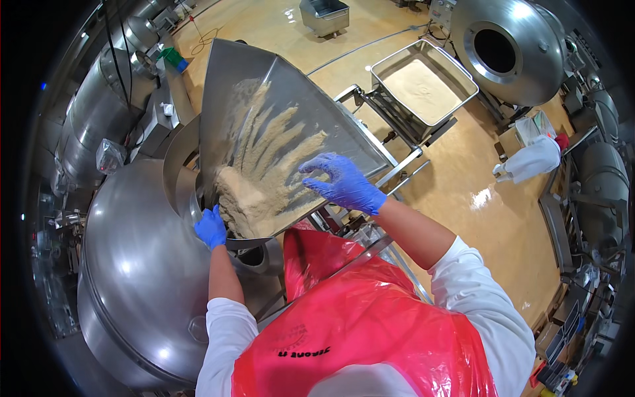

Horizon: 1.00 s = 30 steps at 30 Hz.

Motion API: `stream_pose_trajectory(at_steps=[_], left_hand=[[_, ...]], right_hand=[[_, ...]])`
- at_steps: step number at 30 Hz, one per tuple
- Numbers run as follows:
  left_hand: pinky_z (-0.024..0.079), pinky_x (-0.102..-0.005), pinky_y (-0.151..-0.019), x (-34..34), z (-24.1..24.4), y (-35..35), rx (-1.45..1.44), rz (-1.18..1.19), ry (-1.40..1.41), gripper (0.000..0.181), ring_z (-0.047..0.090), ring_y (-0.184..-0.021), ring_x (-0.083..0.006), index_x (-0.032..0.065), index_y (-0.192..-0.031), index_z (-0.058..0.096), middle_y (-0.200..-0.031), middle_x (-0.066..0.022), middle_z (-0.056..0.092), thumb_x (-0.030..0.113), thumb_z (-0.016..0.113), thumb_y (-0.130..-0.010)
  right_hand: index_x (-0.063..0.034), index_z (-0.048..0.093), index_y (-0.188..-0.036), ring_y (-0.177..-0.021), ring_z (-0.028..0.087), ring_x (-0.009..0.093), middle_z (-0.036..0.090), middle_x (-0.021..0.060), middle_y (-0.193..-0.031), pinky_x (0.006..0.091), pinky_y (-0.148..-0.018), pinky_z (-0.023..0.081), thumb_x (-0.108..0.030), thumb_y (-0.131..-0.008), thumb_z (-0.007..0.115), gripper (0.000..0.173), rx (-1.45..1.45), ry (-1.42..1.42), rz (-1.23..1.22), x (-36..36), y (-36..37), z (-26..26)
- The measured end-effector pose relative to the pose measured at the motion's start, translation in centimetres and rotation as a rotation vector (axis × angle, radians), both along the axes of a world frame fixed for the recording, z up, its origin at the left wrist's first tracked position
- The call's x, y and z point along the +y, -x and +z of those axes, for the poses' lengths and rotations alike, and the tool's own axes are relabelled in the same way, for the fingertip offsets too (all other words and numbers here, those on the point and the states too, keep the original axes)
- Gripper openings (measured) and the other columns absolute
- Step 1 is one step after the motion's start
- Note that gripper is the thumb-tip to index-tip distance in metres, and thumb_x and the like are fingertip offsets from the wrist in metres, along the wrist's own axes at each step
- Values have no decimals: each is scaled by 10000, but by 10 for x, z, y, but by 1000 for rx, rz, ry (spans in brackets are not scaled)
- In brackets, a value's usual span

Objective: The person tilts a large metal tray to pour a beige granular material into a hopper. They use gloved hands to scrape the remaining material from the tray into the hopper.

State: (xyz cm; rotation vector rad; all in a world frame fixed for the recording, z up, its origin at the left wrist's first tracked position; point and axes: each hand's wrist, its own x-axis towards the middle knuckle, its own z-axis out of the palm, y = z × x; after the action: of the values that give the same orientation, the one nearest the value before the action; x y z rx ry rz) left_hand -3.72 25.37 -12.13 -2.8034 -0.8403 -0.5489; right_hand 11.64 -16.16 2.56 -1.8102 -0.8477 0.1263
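A large stainless steel chute (292,89) tilts down to the mouth of a rounded steel drum (134,268). Pale, damp-looking powder (248,198) is heaped at its lower end, with finger-like streaks running up the metal. My left hand (212,228), in a blue glove, rests at the chute's lower edge beside the drum opening; its fingertips are partly hidden, so a grip cannot be told. Above the chute's near right side is my right hand (342,182), gloved in blue and dusted with powder, its fingers spread and curved around nothing.
Right of the chute, a steel tub (471,82) of pale powder sits on a lift frame (397,144). Beyond it stands another drum (540,64). A co-worker in white (533,159) is at the right. A wheeled steel bin (325,22) and a hose (357,48) are on the floor.
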Motion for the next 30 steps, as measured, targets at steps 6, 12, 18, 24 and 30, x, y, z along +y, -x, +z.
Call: stream_pose_trajectory(at_steps=[6,12,18,24,30], left_hand=[[438,-474,-703,2,-4,0,-75,-16,-16,398,630,-647,-391,73,-780,639,-678,-195,655,343,459,-1009],[436,-438,-751,16,-10,8,-154,-83,-7,327,660,-694,-333,89,-1001,670,-713,-102,691,342,463,-1005],[425,-409,-745,-17,21,-6,8,48,145,342,655,-665,-264,126,-1067,673,-689,-31,680,424,534,-972],[416,-409,-704,-15,20,-4,-29,37,142,273,644,-638,-266,165,-1032,680,-665,-35,672,394,553,-956],[418,-407,-685,-13,16,-3,-77,-3,112,212,636,-615,-276,172,-965,688,-630,-35,659,346,576,-920]], right_hand=[[-86,700,-1068,-961,645,331,679,154,-1025,413,-851,511,-271,-857,735,282,15,-42,7,1,-1,-4],[-87,699,-1072,-958,649,331,682,154,-1031,412,-859,513,-269,-859,734,282,1,-63,27,4,-1,-6],[-87,698,-1064,-960,650,331,682,153,-1028,412,-861,513,-272,-860,732,278,14,-55,13,0,-1,-2],[-87,697,-1058,-941,648,335,678,153,-1005,417,-841,512,-258,-858,733,266,16,-57,16,0,-2,-1],[-82,697,-1059,-935,646,341,674,163,-996,419,-828,512,-263,-859,732,272,43,-67,21,0,-1,-1]])
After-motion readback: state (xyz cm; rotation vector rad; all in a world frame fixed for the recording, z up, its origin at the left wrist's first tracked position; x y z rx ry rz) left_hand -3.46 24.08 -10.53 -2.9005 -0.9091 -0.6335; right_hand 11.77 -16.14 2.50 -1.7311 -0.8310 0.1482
